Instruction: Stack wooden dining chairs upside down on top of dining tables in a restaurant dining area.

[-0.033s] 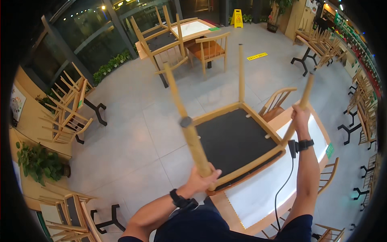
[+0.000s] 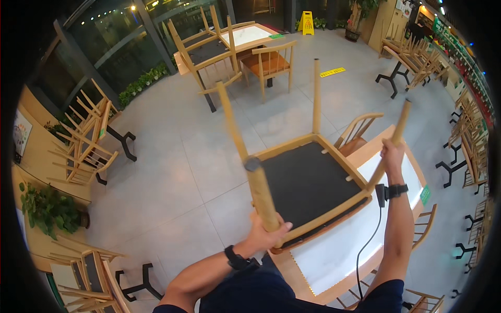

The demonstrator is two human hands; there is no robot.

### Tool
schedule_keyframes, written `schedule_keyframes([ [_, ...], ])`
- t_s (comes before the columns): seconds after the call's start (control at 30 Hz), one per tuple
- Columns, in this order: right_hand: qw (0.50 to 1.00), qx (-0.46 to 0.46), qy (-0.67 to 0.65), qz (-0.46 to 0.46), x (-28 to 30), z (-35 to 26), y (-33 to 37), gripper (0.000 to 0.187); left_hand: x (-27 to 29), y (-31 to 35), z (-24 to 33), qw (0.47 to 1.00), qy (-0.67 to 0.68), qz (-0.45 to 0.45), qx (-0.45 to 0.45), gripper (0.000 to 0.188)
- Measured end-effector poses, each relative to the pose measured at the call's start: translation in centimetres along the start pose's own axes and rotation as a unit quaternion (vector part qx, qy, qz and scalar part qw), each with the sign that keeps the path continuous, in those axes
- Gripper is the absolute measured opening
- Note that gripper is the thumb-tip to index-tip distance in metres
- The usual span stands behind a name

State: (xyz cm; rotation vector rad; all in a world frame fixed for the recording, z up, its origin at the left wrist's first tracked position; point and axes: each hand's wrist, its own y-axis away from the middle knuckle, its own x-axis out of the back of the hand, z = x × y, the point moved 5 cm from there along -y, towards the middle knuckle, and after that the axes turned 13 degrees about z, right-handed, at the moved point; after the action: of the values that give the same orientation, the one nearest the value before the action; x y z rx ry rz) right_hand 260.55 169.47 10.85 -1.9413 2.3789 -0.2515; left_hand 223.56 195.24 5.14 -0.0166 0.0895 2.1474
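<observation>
An upside-down wooden chair [image 2: 308, 180] is gripped in both my hands, its dark underside facing up and its legs pointing upward. My left hand [image 2: 266, 229] wraps round the near left leg, close to the seat frame. Higher up on the right leg, my right hand [image 2: 392, 156] is closed round the wood. Beneath the chair's near right side lies a wooden table [image 2: 287, 268] with a white top panel; whether the chair rests on it I cannot tell. The chair's back is hidden below its seat.
Another chair [image 2: 360, 133] stands beyond my table. Farther off, a table [image 2: 245, 36] carries an upturned chair, with an orange-seated chair [image 2: 266, 62] beside it. Tables with upturned chairs line the left [image 2: 86, 141] and right [image 2: 417, 60]. A yellow floor sign [image 2: 307, 23] stands at the back.
The held chair has shifted slightly to the right in view, together with my left hand. Both hands keep their grip on its legs.
</observation>
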Motion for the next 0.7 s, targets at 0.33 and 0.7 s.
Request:
schedule_keyframes([
  [0.33,0.999,0.018,-0.028,0.032,10.1,5.7,-0.4,0.018,-8.3,5.8,-4.6,0.986,-0.05,-0.156,-0.01,0.018],
  [0.7,0.994,0.007,-0.046,0.1,15.1,8.7,2.9,0.019,-8.6,9.1,-7.3,0.956,-0.046,-0.284,-0.048,0.019],
])
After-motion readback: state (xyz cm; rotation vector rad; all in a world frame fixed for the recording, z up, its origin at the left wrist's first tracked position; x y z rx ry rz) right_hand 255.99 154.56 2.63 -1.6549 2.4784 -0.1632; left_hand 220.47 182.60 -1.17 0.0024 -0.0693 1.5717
